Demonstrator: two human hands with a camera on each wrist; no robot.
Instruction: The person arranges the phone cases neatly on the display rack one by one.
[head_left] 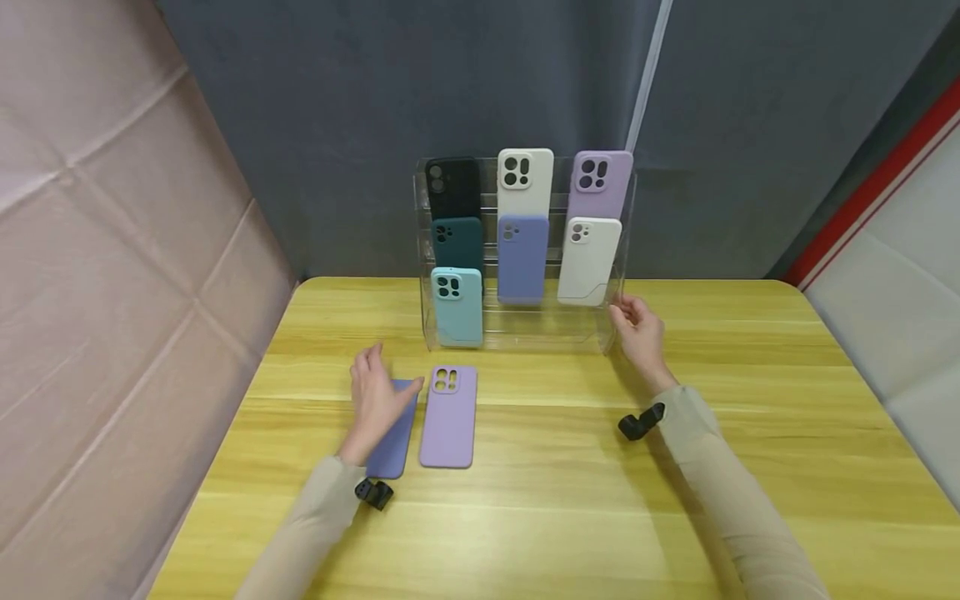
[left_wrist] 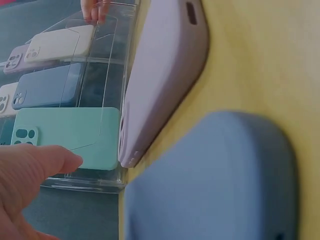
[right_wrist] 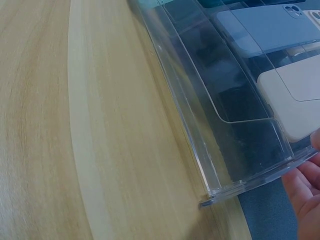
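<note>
A clear display rack (head_left: 551,340) stands at the back of the table, holding several phone cases. My right hand (head_left: 642,335) is at its right side; in the right wrist view the fingers (right_wrist: 299,192) and thumb grip the rack's side edge beside a white phone case (right_wrist: 300,100). My left hand (head_left: 373,398) hovers over a blue phone case (head_left: 390,454) lying on the table, partly covering it, fingers spread and holding nothing. Just right of it lies a purple phone case (head_left: 448,425). In the left wrist view my left thumb (left_wrist: 60,160) appears in front of the turquoise phone case (left_wrist: 70,127).
On the rack sit a black case (head_left: 453,192), a dark teal case (head_left: 459,240), a cream case (head_left: 525,196), a blue case (head_left: 522,262) and a lilac case (head_left: 609,198). A grey curtain (head_left: 375,125) hangs behind the wooden table (head_left: 555,517).
</note>
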